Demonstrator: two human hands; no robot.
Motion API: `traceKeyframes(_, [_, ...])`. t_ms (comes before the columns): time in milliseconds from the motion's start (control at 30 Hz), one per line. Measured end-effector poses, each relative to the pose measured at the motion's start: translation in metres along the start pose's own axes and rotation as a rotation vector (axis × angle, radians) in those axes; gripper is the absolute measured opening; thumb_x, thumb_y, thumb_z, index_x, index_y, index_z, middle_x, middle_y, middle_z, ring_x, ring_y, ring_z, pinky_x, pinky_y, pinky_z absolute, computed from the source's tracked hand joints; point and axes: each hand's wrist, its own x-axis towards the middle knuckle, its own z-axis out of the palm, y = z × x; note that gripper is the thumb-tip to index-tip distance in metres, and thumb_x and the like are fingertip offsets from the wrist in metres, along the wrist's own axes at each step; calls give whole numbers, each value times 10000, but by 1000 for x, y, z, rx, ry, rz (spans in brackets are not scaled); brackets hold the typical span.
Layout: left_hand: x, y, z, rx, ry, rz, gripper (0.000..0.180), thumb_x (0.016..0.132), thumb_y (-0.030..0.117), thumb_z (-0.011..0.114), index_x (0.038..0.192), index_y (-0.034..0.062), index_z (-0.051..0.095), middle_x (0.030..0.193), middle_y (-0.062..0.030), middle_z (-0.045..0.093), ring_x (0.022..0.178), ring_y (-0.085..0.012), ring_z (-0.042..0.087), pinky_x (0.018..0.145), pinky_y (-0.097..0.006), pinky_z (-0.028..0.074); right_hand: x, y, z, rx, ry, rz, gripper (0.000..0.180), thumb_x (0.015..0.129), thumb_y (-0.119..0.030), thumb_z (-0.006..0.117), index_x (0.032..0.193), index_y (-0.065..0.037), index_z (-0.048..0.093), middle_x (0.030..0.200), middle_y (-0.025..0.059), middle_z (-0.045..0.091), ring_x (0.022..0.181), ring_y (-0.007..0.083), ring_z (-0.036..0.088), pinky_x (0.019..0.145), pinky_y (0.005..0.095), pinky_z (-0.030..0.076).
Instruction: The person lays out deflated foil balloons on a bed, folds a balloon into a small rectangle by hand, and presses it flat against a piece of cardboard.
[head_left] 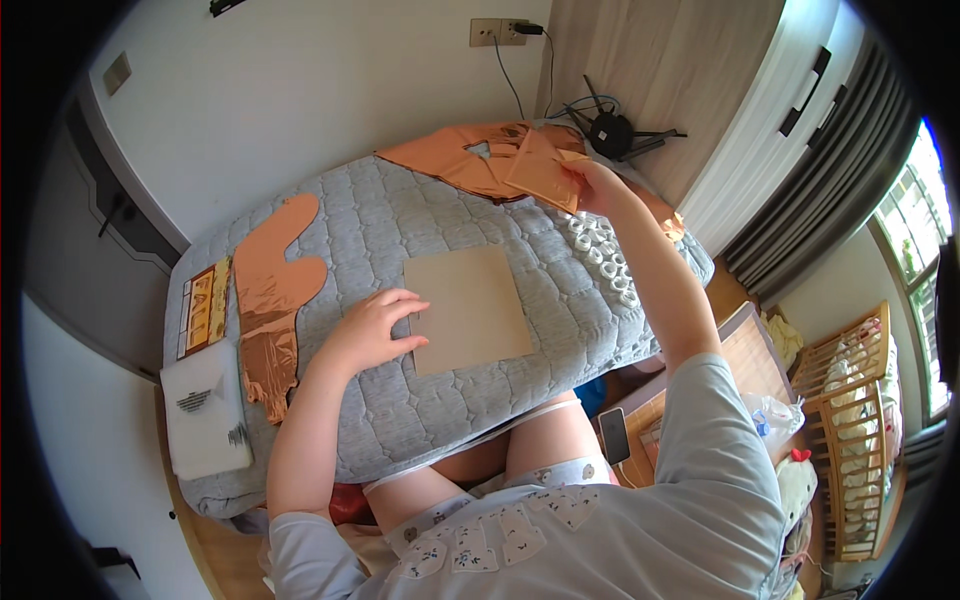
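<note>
My left hand (372, 332) rests with thumb and fingers apart at the left edge of a flat beige board (470, 310), which lies on the quilted grey mattress (365, 230). My right hand (592, 187) reaches to the far right and grips the edge of a folded copper-coloured foil sheet (541, 172). Beneath that sheet spreads a larger piece of shiny copper foil (450, 155). At the left lies a flat, curved copper foil shape (275, 270), like an uninflated balloon, crumpled at its near end.
Several small white rings (605, 262) lie by my right forearm. A printed card (204, 308) and a white packet (205, 412) sit along the left edge. A black router (610, 133) stands at the back. Below right are a phone (614, 436) and a wooden crib (850, 440).
</note>
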Motion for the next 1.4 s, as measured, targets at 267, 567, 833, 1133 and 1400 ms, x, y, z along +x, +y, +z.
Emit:
traceKeyframes(267, [-9,-14,9,131,69,74,731,806,374,841,1444,133,576,1534,-138,486,1438,-334,427,1184,-461,371,-10,16,40,-54,22,123,372,1020,-211,595,1328,-14,532,1271,140,672,1168,275,669,1024,541,515])
traceKeyframes(567, [-6,-12,21,167,36,-14,940,799,543,792,1528,53,457,1555,-149,436,1447,-342,382,1211,-471,315,-47,61,113,-58,-435,479,327,1019,-176,600,1275,26,585,1226,155,688,1113,245,682,991,434,555])
traceKeyframes(833, [-6,-16,23,151,16,-21,952,810,572,771,1534,48,443,1578,-141,395,1473,-341,336,1219,-477,297,-39,40,119,-101,-233,210,292,1006,-140,610,1253,11,571,1172,109,684,1080,216,680,1054,376,516])
traceKeyframes(1133, [-9,-19,23,145,-18,-42,963,832,617,739,1556,70,416,1599,-138,368,1486,-356,317,1223,-499,286,-40,55,104,-107,-136,351,244,1015,-129,604,1228,-10,595,1166,83,700,1100,207,675,1025,398,525])
traceKeyframes(1400, [-9,-23,26,154,-7,-22,964,824,608,746,1554,70,419,1589,-162,380,1475,-375,331,1220,-505,290,-59,74,135,-122,-359,436,317,1019,-169,597,1280,11,586,1236,113,689,1116,218,672,1041,395,510])
